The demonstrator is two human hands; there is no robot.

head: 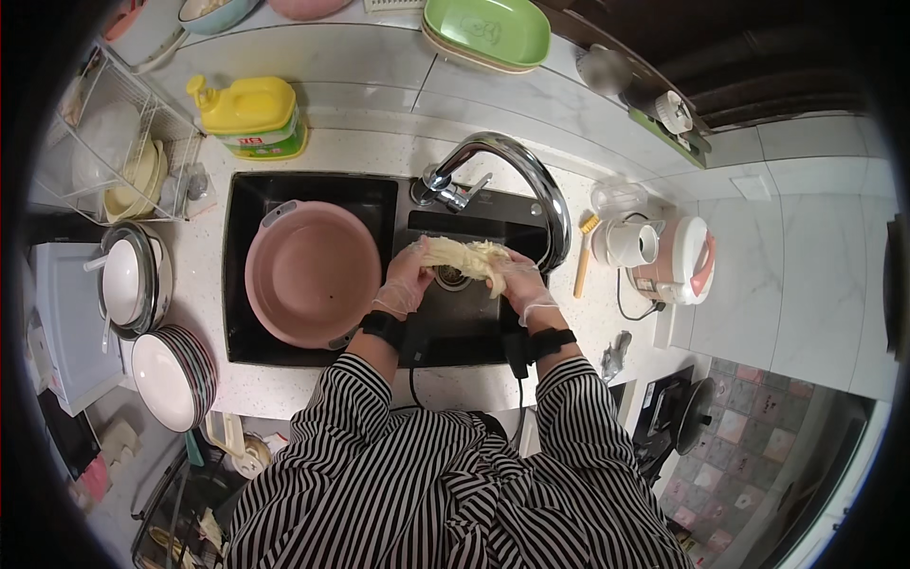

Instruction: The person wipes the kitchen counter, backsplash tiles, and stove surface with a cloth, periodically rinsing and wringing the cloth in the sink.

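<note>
A pale yellow, crumpled bundle of cloth-like material [461, 257] is stretched between my hands above the right bowl of a black double sink [455, 320]. My left hand [407, 277], in a clear plastic glove, grips its left end. Its right end is in my right hand [520, 281], gloved the same way. The sink drain [451, 277] shows partly beneath the bundle. The chrome faucet [526, 153] arches over the sink's right side, close to my right hand. A pink plastic basin [313, 274] sits in the left bowl and appears to hold water.
Behind the sink stands a yellow detergent bottle [252, 117]. Stacked plates [167, 377], bowls [124, 281] and a white wire rack [128, 149] are at the left. A wooden-handled brush [584, 256] and a pink-and-white appliance [679, 263] are at the right. Green trays [490, 32] lie on the ledge.
</note>
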